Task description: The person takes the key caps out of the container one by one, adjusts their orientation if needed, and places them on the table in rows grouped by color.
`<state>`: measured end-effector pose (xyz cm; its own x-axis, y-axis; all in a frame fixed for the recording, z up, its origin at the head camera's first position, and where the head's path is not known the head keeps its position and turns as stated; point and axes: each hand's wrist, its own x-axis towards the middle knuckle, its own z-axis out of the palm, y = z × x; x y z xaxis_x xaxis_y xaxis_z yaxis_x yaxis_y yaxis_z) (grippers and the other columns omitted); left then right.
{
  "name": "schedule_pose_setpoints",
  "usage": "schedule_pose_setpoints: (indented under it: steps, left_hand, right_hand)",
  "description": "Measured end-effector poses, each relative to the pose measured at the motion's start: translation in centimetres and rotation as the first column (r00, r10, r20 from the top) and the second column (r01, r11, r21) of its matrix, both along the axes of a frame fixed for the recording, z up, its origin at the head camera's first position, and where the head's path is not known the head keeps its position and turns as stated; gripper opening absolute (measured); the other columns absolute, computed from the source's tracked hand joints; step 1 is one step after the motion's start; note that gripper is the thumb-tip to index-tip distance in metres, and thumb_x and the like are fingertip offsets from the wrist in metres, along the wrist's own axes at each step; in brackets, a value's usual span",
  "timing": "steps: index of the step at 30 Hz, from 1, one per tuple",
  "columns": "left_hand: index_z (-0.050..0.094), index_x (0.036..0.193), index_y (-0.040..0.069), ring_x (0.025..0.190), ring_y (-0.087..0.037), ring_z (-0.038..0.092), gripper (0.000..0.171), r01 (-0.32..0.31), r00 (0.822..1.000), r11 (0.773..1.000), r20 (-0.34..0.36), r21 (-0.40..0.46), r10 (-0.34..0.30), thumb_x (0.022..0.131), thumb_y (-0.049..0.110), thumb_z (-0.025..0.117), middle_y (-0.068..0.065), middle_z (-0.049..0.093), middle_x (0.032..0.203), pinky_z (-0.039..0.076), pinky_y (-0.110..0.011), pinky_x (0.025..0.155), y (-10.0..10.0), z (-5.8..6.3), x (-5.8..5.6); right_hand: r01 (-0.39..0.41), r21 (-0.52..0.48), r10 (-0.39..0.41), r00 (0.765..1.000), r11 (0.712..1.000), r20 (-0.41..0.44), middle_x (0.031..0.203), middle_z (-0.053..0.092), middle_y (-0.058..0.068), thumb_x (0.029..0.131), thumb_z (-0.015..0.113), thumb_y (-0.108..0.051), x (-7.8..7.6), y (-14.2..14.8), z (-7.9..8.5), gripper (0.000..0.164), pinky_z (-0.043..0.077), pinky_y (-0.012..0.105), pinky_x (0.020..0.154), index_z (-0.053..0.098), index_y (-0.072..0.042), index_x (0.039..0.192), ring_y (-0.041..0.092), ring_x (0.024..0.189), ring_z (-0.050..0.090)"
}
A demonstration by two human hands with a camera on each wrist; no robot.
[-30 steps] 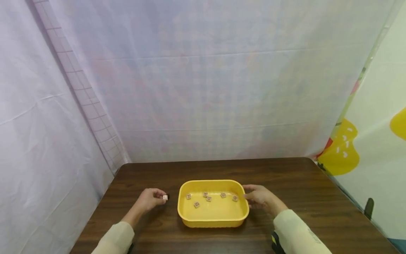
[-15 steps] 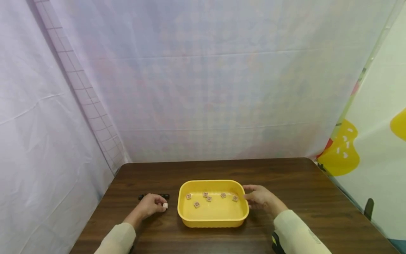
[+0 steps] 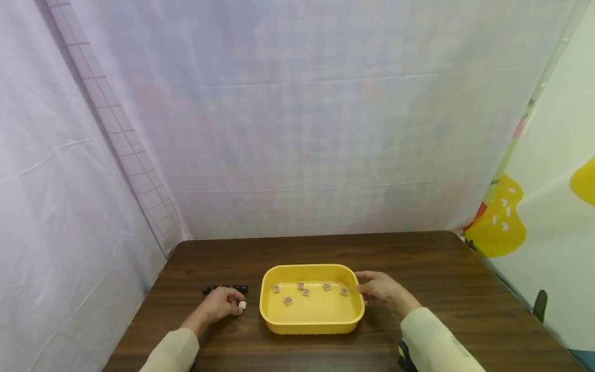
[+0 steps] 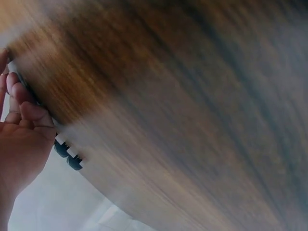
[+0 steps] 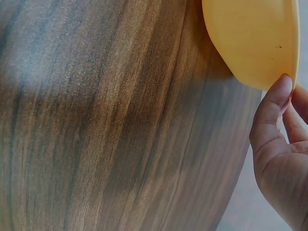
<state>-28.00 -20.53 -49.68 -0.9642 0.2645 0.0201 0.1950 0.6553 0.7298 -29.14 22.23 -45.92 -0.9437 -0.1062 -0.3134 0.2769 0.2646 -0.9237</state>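
In the head view my left hand (image 3: 222, 305) is low over the table, left of the yellow tray (image 3: 312, 328). Its thumb and index fingertip pinch a small white cube (image 3: 243, 305), close over the wood. Behind the knuckles lies a dark, rod-like row of small pieces (image 3: 240, 289), partly covered by the hand. Several small tan square pieces (image 3: 288, 300) with dark marks are spread inside the tray. My right hand (image 3: 382, 290) holds the tray's right side; in the right wrist view the thumb (image 5: 280, 89) presses at the rim of the yellow wall (image 5: 255, 38).
The brown wood-grain table (image 3: 418, 253) carries all of this, with rounded far corners. A pale curtain (image 3: 307, 155) hangs behind its back edge. Small black-and-white pieces (image 4: 72, 159) show beside the hand in the left wrist view.
My left hand has moved toward me with the white cube, uncovering more of the dark row behind it. The right hand and the tray have stayed in place.
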Motion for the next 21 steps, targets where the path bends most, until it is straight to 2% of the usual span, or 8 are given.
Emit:
schedule_pose_setpoints:
  steps: [7, 12, 16, 21]
  left_hand:
    - [0.070, 0.100, -0.003, 0.066, -0.015, 0.051, 0.029, -0.010, 1.000, 0.999, -0.012, 0.041, 0.011, 0.072, -0.004, 0.079, 0.000, 0.056, 0.073, 0.043, -0.027, 0.058, -0.6, 0.4, -0.1]
    - [0.070, 0.106, -0.004, 0.077, -0.017, 0.057, 0.030, -0.074, 0.997, 0.995, -0.034, 0.068, 0.076, 0.078, 0.004, 0.080, -0.002, 0.062, 0.083, 0.049, -0.031, 0.066, -0.2, 2.0, -0.8]
    - [0.069, 0.111, -0.004, 0.086, -0.020, 0.061, 0.031, -0.086, 0.994, 0.990, -0.060, 0.114, 0.094, 0.084, 0.010, 0.078, -0.005, 0.067, 0.090, 0.052, -0.035, 0.074, 1.5, 4.0, -1.7]
    - [0.070, 0.116, 0.004, 0.098, -0.024, 0.062, 0.031, -0.082, 0.996, 0.988, -0.011, 0.134, 0.084, 0.089, 0.018, 0.075, -0.005, 0.068, 0.104, 0.054, -0.042, 0.082, 5.2, 6.4, -2.6]
  right_hand:
    - [0.007, -0.002, -0.007, 1.000, 1.000, 0.007, 0.096, 0.065, 0.017, 0.094, 0.060, 0.002, 0.0, 0.0, -0.2, 0.047, 0.055, 0.032, 0.064, 0.048, 0.007, 0.140, 0.020, 0.070, 0.061]
    - [0.008, -0.007, -0.008, 1.000, 1.000, 0.000, 0.095, 0.065, 0.017, 0.093, 0.060, 0.003, -0.1, 0.0, -0.2, 0.048, 0.055, 0.032, 0.063, 0.047, 0.007, 0.140, 0.020, 0.069, 0.061]
    - [0.007, -0.010, -0.007, 1.000, 1.000, -0.001, 0.095, 0.065, 0.017, 0.093, 0.060, 0.003, 0.0, 0.1, -0.2, 0.049, 0.055, 0.032, 0.063, 0.046, 0.008, 0.140, 0.020, 0.069, 0.060]
    - [0.003, 0.002, -0.003, 1.000, 1.000, -0.005, 0.097, 0.065, 0.018, 0.094, 0.060, 0.002, 0.0, 0.0, -0.1, 0.049, 0.055, 0.032, 0.064, 0.046, 0.008, 0.140, 0.021, 0.071, 0.061]
